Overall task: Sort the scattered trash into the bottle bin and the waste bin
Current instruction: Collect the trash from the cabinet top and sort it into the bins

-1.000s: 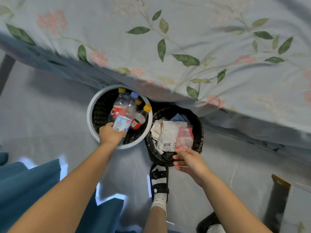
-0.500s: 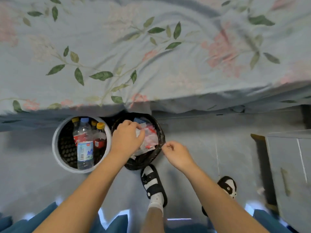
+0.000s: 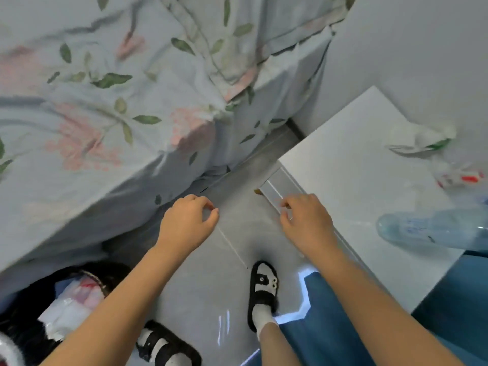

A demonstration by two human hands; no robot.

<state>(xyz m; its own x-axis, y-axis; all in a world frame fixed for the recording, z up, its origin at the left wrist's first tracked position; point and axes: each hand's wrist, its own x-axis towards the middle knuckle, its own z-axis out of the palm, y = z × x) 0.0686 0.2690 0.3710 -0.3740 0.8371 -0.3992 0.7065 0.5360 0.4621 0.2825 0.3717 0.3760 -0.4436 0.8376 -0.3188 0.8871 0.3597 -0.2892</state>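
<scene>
- The floral bedsheet in pale blue with pink flowers and green leaves (image 3: 111,107) fills the upper left of the frame and hangs down to the grey tiled floor (image 3: 211,286).
- The white flat-topped cabinet (image 3: 351,180) stands at the right; on it lie the remaining trash.
- The black waste bin with white and red wrappers inside (image 3: 74,294) is in the lower left corner, partly cut off.
- The clear plastic bottle lying on its side (image 3: 433,231) rests at the right edge of the cabinet top.
- The crumpled white and green wrapper (image 3: 422,138) and a blurred white and red packet (image 3: 459,175) lie further up.
- The left hand (image 3: 187,223) and the right hand (image 3: 306,223) are both loosely curled and hold nothing.
- I judge this is the step between 2 drops: next, the right hand should reach for the bottle, the left for a wrapper.
</scene>
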